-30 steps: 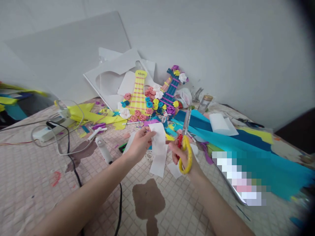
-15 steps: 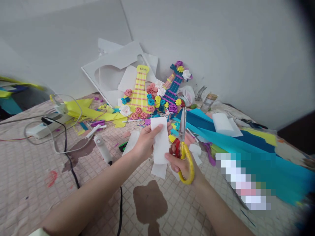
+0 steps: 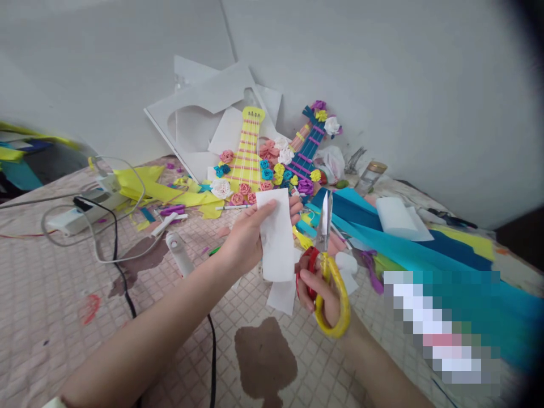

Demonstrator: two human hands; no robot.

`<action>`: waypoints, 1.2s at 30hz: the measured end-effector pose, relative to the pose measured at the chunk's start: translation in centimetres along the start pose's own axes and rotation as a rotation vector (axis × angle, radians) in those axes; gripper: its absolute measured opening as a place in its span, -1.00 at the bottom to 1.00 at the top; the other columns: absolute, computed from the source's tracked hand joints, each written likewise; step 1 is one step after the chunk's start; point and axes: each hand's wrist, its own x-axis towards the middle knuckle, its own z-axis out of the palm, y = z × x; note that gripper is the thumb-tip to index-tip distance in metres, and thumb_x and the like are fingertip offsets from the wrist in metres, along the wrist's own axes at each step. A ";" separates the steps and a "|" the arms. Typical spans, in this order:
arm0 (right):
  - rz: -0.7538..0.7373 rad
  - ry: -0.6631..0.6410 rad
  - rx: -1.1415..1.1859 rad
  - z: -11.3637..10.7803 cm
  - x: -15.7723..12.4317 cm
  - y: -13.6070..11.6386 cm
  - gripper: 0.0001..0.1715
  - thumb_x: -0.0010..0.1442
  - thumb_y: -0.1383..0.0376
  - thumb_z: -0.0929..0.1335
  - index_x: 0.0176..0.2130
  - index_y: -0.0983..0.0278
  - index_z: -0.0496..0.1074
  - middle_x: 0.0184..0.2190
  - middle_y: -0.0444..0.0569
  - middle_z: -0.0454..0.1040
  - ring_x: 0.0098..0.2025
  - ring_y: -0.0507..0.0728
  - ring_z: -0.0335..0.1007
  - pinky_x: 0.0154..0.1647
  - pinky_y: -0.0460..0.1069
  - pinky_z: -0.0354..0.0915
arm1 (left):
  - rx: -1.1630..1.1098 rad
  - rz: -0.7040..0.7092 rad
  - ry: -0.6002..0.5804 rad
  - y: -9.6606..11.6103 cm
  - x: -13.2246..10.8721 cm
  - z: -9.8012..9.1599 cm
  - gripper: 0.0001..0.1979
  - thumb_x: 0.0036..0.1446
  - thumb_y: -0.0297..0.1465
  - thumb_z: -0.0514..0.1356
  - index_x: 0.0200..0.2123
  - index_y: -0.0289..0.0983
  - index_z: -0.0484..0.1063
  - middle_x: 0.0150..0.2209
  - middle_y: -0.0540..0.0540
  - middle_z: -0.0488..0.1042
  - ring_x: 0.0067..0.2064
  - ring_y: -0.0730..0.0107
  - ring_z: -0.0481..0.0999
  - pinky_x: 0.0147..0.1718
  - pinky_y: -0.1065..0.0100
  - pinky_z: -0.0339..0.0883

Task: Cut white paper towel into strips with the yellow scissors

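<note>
A white paper strip (image 3: 278,243) lies across the palm of my left hand (image 3: 250,235), pinned by the thumb with the fingers behind it. My right hand (image 3: 327,294) has its fingers through the yellow and red handles of a pair of scissors (image 3: 325,226), whose blades point up and look closed. The scissors are to the right of the strip, apart from it. Below the strip, another white paper piece (image 3: 281,297) shows on the table. Behind my hands stand a yellow guitar-shaped craft (image 3: 249,153) with paper flowers and a blue one (image 3: 309,148).
A glue gun (image 3: 179,252) lies left of my arm, its black cord running toward me. A power strip (image 3: 87,215) with tangled cables is at the left. Blue crepe paper (image 3: 425,255) and a white paper roll (image 3: 396,217) lie right. White board offcuts (image 3: 204,93) lean on the wall.
My right hand with the scissors has drawn away from the strip, down and to the right. The left hand still holds the strip, now slightly tilted. The view has shifted a little.
</note>
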 end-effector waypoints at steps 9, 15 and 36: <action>0.004 0.032 -0.297 0.6 -0.4 -0.6 -0.75 0.05 0.14 0.28 -0.37 0.25 0.18 -0.64 -0.29 0.14 -0.71 -0.10 -0.06 -0.68 -0.13 -0.08 | -0.026 0.013 -0.030 0.2 -0.7 0.2 -0.79 0.10 -0.45 0.12 -0.22 -0.35 0.50 -0.12 -0.20 0.53 -0.10 0.28 0.50 -0.09 0.37 0.36; -0.030 -0.043 -0.352 0.3 -0.6 0.5 -0.78 0.03 0.17 0.30 -0.43 0.23 0.16 -0.71 -0.32 0.04 -0.70 -0.06 -0.05 -0.64 -0.10 -0.09 | 0.005 -0.033 0.000 0.4 -1.0 0.3 -0.84 0.08 -0.44 0.15 -0.32 -0.36 0.50 -0.39 -0.13 0.58 -0.43 0.44 0.53 -0.41 0.47 0.37; 0.030 -0.054 -0.296 0.6 -0.6 1.1 -0.76 0.07 0.13 0.28 -0.38 0.25 0.20 -0.75 -0.33 0.03 -0.73 -0.08 -0.13 -0.69 -0.11 -0.14 | 0.032 -0.040 0.026 0.0 -1.2 0.7 -0.75 0.11 -0.38 0.13 -0.18 -0.36 0.49 -0.12 -0.21 0.52 -0.07 0.29 0.46 -0.11 0.41 0.31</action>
